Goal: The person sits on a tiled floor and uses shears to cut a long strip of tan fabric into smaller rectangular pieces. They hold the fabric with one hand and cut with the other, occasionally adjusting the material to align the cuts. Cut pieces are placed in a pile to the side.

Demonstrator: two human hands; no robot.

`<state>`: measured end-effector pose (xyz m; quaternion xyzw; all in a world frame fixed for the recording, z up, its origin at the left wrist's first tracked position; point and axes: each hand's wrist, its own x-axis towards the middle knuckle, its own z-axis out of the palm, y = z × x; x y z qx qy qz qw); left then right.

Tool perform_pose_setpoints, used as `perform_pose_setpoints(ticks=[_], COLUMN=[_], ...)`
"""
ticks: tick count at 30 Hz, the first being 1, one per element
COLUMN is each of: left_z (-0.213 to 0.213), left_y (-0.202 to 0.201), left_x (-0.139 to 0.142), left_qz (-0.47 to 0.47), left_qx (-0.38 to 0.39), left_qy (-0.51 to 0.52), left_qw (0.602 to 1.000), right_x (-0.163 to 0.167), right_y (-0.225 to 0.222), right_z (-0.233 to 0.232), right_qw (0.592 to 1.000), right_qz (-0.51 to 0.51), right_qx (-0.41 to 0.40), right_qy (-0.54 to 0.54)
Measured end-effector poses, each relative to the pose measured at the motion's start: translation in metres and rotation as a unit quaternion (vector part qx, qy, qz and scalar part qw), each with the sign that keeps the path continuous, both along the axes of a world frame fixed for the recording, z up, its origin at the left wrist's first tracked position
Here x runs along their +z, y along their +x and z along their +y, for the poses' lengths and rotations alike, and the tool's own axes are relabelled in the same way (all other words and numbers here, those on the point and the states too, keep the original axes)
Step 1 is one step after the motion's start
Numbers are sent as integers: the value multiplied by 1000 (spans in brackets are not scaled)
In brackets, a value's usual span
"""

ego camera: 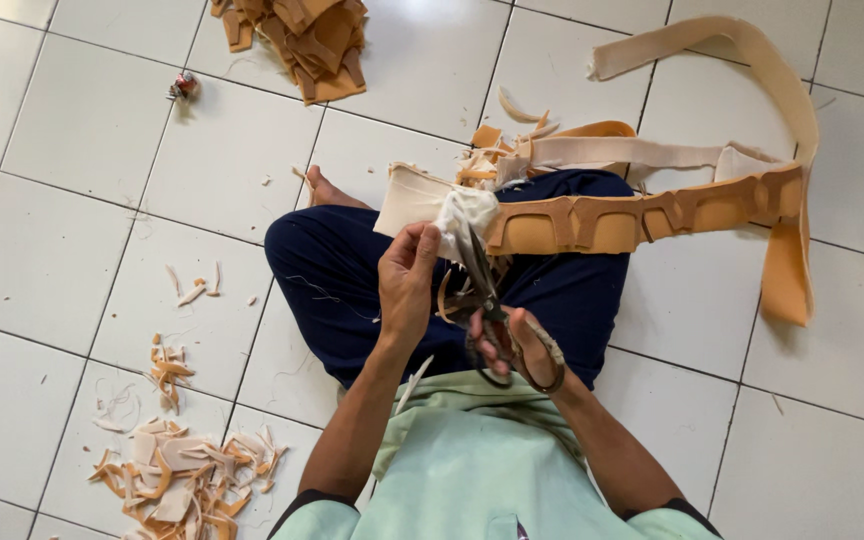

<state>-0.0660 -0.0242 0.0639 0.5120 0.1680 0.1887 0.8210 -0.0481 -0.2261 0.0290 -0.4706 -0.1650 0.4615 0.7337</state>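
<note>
A pale green shirt [472, 460] fills the bottom edge, nearest the camera, and two bare forearms reach out from it. The right hand [512, 345] has its fingers [484, 352] threaded through the loops of one pair of large dark scissors [487, 310], closed around the handles; the blades point up and away, and their tips meet the cloth, though whether they are parted cannot be told. The left hand [407, 280] pinches, thumb against curled fingers, a wad of white cloth [467, 212] at the end of one long tan foam strip [642, 215] with a row of cut-out windows. That strip lies across the lap on the dark blue trousers [352, 270] and runs to the right over the white tiled floor [82, 130], where a paler band [752, 50] loops round it toward the top right corner. One bare foot [327, 190] shows beside the left knee.

Three heaps of offcuts lie on the floor: one tan pile [302, 35] at the top edge, one mixed pile of scraps [187, 480] at the bottom left corner, one smaller cluster [497, 145] just behind the strip. A few loose slivers [192, 290] lie between. One small dark object [184, 86] sits near the top left, too small to identify.
</note>
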Motion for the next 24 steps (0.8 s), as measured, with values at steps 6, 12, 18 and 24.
perform_pose_setpoints(ticks=[6, 12, 18, 24], left_z=[-11, -3, -5, -16], left_y=[-8, -8, -17, -22], left_x=[-3, 0, -1, -10], left_qz=[-11, -47, -4, -14], left_qx=[-20, -5, -30, -42], left_qy=[-19, -73, 7, 17], left_qw=[1000, 996, 1000, 999], right_x=[5, 5, -3, -23], right_y=[3, 1, 8, 1], right_z=[9, 13, 9, 1], right_qw=[995, 998, 993, 982], right_qz=[72, 23, 87, 155], right_qx=[35, 50, 39, -6], right_qy=[50, 35, 67, 109])
